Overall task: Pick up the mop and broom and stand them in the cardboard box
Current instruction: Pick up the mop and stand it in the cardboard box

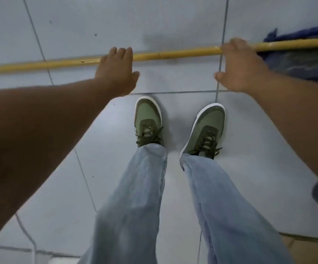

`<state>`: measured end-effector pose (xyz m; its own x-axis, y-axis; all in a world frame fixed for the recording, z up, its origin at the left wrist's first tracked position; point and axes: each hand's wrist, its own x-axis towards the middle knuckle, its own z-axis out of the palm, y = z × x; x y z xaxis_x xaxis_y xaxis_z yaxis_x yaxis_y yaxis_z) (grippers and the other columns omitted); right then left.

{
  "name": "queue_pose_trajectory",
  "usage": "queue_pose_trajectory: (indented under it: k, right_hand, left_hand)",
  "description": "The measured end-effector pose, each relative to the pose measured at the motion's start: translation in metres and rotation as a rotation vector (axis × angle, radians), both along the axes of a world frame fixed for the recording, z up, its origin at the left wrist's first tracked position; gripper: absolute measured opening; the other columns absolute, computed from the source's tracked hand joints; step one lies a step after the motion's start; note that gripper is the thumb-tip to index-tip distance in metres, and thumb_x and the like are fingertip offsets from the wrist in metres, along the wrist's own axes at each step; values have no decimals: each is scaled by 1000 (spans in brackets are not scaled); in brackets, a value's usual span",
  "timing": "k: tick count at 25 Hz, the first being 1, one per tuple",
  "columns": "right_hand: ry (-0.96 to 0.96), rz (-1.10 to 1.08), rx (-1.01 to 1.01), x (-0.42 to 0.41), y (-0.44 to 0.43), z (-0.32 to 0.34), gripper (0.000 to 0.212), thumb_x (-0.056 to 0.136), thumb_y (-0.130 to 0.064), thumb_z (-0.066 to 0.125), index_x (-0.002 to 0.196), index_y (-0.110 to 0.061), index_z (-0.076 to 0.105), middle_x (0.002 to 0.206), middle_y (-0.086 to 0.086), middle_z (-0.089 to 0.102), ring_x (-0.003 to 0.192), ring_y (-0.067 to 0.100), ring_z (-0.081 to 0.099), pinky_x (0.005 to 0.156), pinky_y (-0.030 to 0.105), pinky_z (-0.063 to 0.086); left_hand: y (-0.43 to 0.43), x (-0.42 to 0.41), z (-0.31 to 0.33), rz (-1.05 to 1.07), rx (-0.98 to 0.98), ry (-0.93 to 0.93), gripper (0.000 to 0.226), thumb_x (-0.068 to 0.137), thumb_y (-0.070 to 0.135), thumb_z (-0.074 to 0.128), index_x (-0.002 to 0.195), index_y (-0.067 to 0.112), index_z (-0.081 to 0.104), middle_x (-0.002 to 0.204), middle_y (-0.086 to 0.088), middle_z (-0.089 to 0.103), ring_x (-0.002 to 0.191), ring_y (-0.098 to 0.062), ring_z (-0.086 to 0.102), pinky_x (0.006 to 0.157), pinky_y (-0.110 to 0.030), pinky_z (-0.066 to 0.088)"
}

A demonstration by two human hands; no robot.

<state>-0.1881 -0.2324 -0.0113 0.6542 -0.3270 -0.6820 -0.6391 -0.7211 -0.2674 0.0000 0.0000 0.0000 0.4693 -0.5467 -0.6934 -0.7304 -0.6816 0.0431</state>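
The mop lies flat on the grey tiled floor, its yellow wooden handle (173, 53) running from the left edge to the right. Its blue stringy head (304, 60) spreads at the far right. My left hand (116, 73) reaches over the middle of the handle, fingers laid across it and thumb spread away. My right hand (240, 67) rests over the handle close to the mop head, fingers draped over the pole, thumb apart. Neither hand is closed around it. A brown cardboard surface (310, 252) shows at the bottom right corner. No broom is in view.
My two feet in green shoes (147, 121) stand just behind the handle, with light blue jeans (135, 206) below. Grey floor tiles (116, 20) with dark joints stretch beyond the mop.
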Motion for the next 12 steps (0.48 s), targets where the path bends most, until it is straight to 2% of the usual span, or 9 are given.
queue_pose_trajectory:
  k: [4, 7, 9, 12]
  right_hand:
    - [-18, 195, -166, -2, -11, -70, 53, 80, -20, 65, 127, -5, 46, 122, 28, 49, 107, 48, 48, 92, 55, 40]
    - [-85, 234, -273, -2, -29, -93, 31, 85, -20, 58, 110, -3, 53, 100, 29, 55, 85, 47, 53, 78, 53, 43]
    - [-49, 236, -191, -3, -38, -95, 22, 87, -25, 56, 98, -6, 54, 86, 21, 55, 75, 41, 53, 71, 49, 45]
    - [63, 267, -57, -6, -41, -85, 17, 86, -33, 57, 86, -18, 50, 82, 12, 54, 79, 37, 56, 68, 43, 45]
  left_hand:
    - [15, 1, -75, 7, -4, -43, 57, 88, 31, 52, 134, 2, 34, 134, -22, 44, 122, -40, 40, 100, -51, 35]
    - [12, 1, -99, 3, -82, -141, 45, 88, 19, 52, 127, 1, 40, 124, -26, 46, 113, -43, 43, 95, -50, 37]
    - [11, 6, -104, -14, -69, -175, 32, 87, 12, 49, 116, 0, 47, 113, -28, 49, 101, -44, 47, 86, -50, 40]
    - [13, 3, -96, -59, -20, -78, 20, 89, 15, 48, 106, 3, 49, 96, -21, 49, 78, -34, 46, 72, -45, 40]
